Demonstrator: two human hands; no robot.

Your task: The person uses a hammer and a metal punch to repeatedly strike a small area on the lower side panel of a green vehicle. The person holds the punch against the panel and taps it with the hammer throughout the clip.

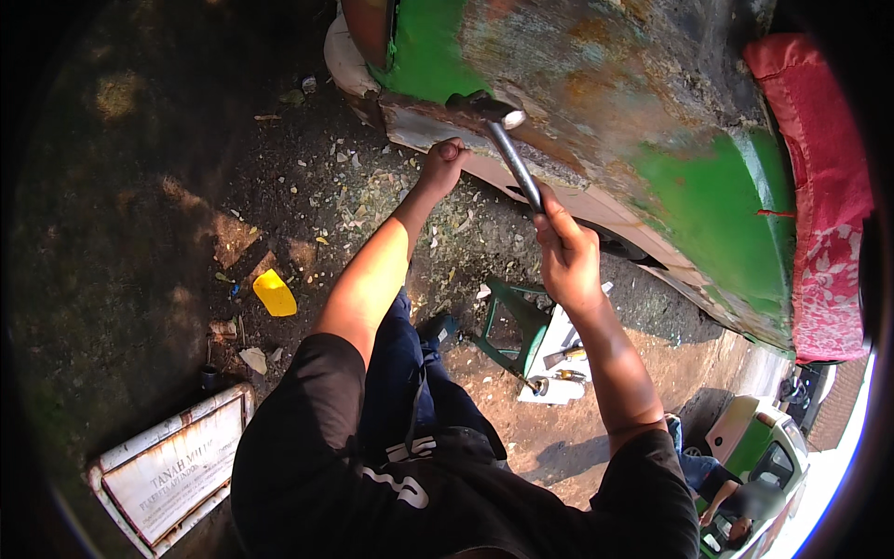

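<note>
My right hand grips the metal handle of a hammer. The hammer's head is raised in front of the worn vehicle body, which has bare, rusty metal between patches of green paint. Just below and left of the hammer head, my left hand is closed in a fist by the pale lower edge of that body. Whatever the left fingers may hold is hidden. Both forearms are bare and stretched forward.
Below the vehicle stand a green plastic stool and a white board with tools on it. A yellow piece and paint flakes litter the ground. A framed sign, red cloth, another person and a green-and-white vehicle are around.
</note>
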